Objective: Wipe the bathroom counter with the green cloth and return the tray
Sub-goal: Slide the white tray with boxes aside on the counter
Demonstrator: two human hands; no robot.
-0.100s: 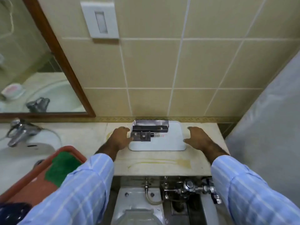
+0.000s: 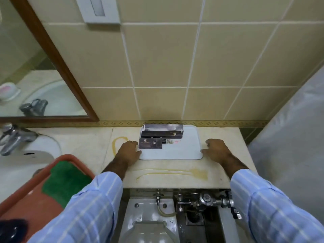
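A white tray [image 2: 184,151] lies flat on the beige counter [image 2: 84,142] against the tiled wall, carrying dark toiletry boxes [image 2: 163,132] and a small bottle. My left hand [image 2: 128,150] rests at the tray's left edge, thumb and fingertips touching it. At the right edge my right hand [image 2: 217,149] has its fingers spread and its thumb on the rim. The green cloth [image 2: 64,179] lies in an orange basin [image 2: 70,157] at the lower left, partly hidden by my left sleeve. Yellow streaks [image 2: 175,171] mark the counter in front of and left of the tray.
A washbasin with a chrome tap [image 2: 12,139] is at the left under a wood-framed mirror [image 2: 35,76]. Below the counter's front edge are a toilet [image 2: 149,230] and a chrome flush valve [image 2: 206,199]. A grey curtain [image 2: 289,137] bounds the right side.
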